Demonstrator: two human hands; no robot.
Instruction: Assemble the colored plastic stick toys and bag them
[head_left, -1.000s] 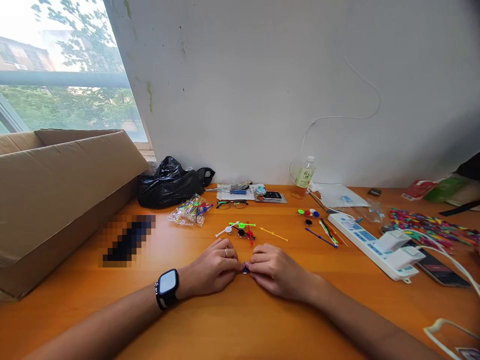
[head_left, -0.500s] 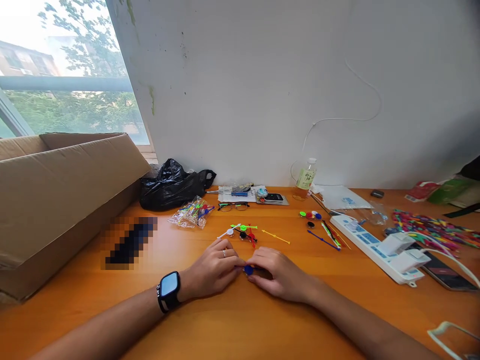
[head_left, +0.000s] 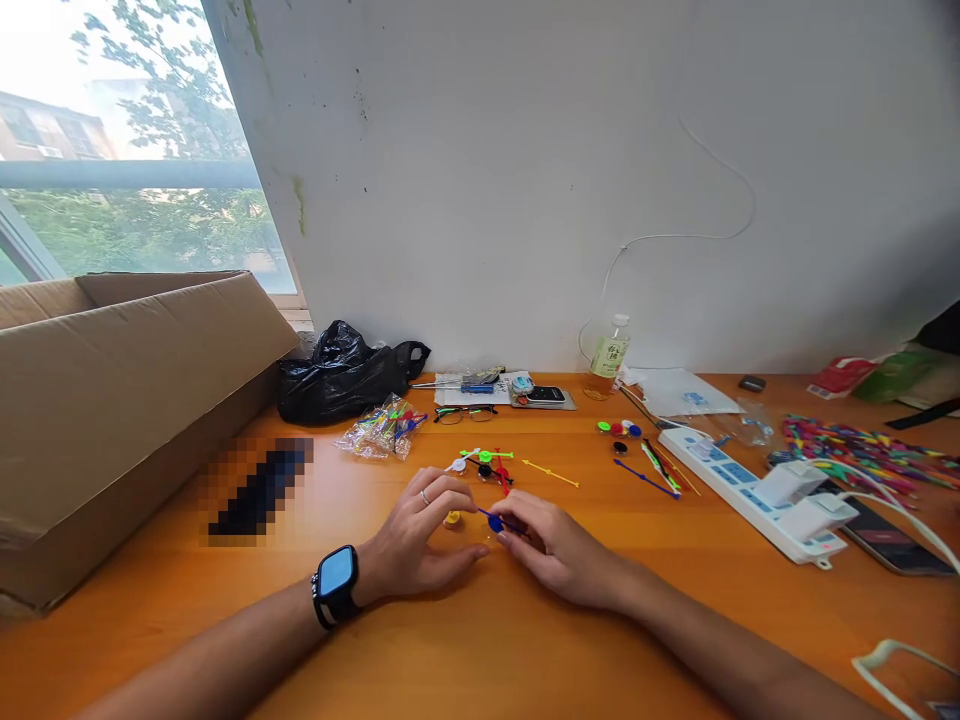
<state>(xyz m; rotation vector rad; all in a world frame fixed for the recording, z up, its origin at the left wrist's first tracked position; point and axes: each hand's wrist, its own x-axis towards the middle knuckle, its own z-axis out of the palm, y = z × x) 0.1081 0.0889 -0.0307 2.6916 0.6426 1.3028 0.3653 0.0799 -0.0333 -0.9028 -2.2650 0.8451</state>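
In the head view my right hand pinches a blue arrow spinner, a round disc with a thin pointer, just above the table. My left hand is open beside it, thumb and fingers spread apart. A round yellow piece shows between the left fingers; whether they touch it I cannot tell. Just beyond both hands lie a green arrow spinner, a white one and black and red ones, close together. A loose yellow arrow lies to their right.
Right of my hands are a blue arrow, several small discs and a power strip with chargers. A phone and a colourful pile lie farther right. A cardboard box stands left; a bottle stands behind.
My left hand has opened and drawn back from the blue spinner, uncovering the yellow piece. My right hand still holds the spinner. The view has shifted slightly.
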